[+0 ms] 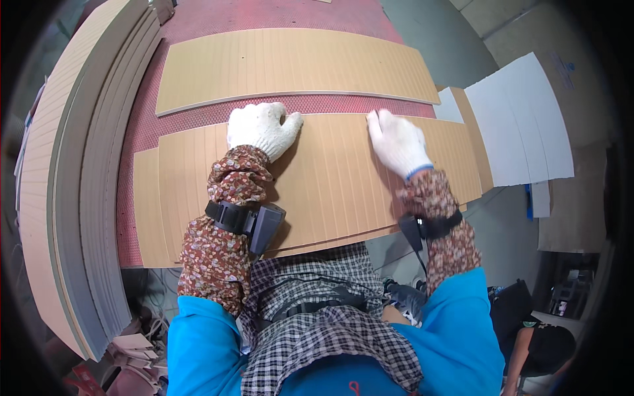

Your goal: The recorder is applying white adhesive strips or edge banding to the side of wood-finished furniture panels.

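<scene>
In front of me lies a tan wood-grain panel (323, 191), on top of another panel (146, 198) that sticks out at its left. My left hand (261, 129), in a white knit glove, is closed at the far edge of the top panel. Its fingers curl over that edge and the thumb points right. My right hand (398, 140), gloved too, is at the same edge farther right, with thumb and forefinger pinched together. A small dark spot shows at its fingertips; what it is I cannot make out.
Beyond a strip of red meshed tabletop (310, 105) lies another tan panel (297, 66). A tall stack of panels (86, 132) stands at the left. White sheets (522, 125) rest at the right. Another person (545, 350) is at the lower right.
</scene>
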A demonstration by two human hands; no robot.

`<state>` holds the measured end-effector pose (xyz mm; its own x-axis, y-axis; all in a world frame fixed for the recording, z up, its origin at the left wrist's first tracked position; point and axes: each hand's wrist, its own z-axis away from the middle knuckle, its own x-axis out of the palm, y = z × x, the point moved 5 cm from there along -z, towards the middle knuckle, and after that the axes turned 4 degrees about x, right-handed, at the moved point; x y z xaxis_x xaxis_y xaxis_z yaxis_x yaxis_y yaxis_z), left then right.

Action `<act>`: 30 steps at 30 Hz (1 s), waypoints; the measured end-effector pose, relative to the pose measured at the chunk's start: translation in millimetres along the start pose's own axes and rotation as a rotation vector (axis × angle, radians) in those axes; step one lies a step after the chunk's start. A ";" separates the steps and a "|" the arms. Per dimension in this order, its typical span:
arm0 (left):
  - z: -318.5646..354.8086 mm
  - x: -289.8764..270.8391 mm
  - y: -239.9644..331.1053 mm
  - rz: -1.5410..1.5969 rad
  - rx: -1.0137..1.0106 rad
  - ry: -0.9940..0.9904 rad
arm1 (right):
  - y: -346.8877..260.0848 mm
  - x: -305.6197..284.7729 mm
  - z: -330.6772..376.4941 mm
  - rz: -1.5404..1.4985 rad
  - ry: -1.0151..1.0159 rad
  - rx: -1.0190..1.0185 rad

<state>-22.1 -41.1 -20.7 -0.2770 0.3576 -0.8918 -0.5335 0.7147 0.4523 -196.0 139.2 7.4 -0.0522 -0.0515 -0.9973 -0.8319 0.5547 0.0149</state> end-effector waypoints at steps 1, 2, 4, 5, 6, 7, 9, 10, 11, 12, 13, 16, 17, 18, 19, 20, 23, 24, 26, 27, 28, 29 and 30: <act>-0.1 0.6 -0.2 0.014 0.002 -0.004 | 8.4 1.3 -11.6 -0.054 -0.085 0.121; -0.6 0.8 -0.6 0.006 0.002 0.000 | 8.7 2.7 -21.5 -0.038 -0.111 0.142; -1.3 2.9 -1.4 0.003 -0.013 -0.021 | 6.2 1.5 -38.6 -0.007 -0.077 0.104; -0.7 2.9 -1.3 0.002 -0.013 -0.018 | 6.2 2.6 -42.1 0.005 -0.107 0.098; -0.3 1.8 -1.2 0.005 -0.006 0.007 | 5.2 4.4 -40.2 0.004 -0.121 0.094; -0.1 0.6 -0.8 0.007 0.001 0.032 | 2.4 4.8 -35.8 0.022 -0.090 0.070; -0.2 0.7 -0.9 0.013 0.000 0.023 | -1.8 4.2 -18.5 0.058 -0.037 -0.012; 0.1 0.8 -1.4 0.018 -0.004 0.013 | 5.0 7.3 -6.7 -0.028 -0.074 0.156; 0.0 0.6 -1.8 0.018 -0.005 0.013 | 3.9 8.1 11.5 -0.017 -0.077 0.151; -0.6 1.0 -2.3 0.010 -0.013 -0.004 | 3.3 5.2 32.2 -0.017 -0.045 0.137; -1.4 2.4 -2.5 0.002 -0.020 -0.023 | 2.0 3.2 53.2 0.005 -0.040 0.114; -1.7 3.1 -2.7 0.023 -0.014 0.000 | -4.8 -5.6 118.5 -0.012 -0.019 0.113; -2.5 4.0 -3.7 0.028 -0.024 -0.015 | -8.2 -10.4 140.4 -0.014 -0.004 0.110; -3.1 4.4 -4.1 0.031 -0.023 -0.017 | -13.2 -16.2 160.6 -0.017 0.038 0.086; -3.3 4.5 -4.2 0.015 -0.021 -0.015 | -16.6 -18.7 179.0 0.002 0.025 0.093; -3.0 4.6 -4.3 0.008 -0.017 -0.010 | -21.9 -22.4 195.6 0.045 0.047 0.061; -3.1 4.1 -4.2 0.007 -0.007 -0.008 | -27.4 -20.8 221.6 0.043 -0.003 0.101; -3.3 4.1 -4.3 0.023 -0.008 -0.013 | -20.4 -15.3 226.2 -0.072 -0.095 0.292; -3.5 3.5 -4.8 0.006 -0.017 -0.015 | -24.4 -19.8 227.9 -0.125 0.006 0.282; -3.2 4.0 -4.6 0.008 -0.015 -0.015 | -26.6 -21.1 227.5 -0.165 0.031 0.270; -2.6 5.5 -4.8 0.002 -0.021 -0.030 | -28.3 -22.5 226.6 -0.205 0.060 0.264; -2.4 5.0 -4.4 0.004 -0.014 -0.011 | -30.1 -21.8 224.6 -0.204 0.056 0.259; -2.7 4.3 -4.5 0.005 -0.008 0.009 | -32.2 -19.9 222.1 -0.194 0.037 0.245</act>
<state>-23.1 -44.4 -26.6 -0.2870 0.3557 -0.8894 -0.5382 0.7082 0.4569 -45.4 306.8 10.8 0.0707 -0.2038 -0.9765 -0.6704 0.7151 -0.1978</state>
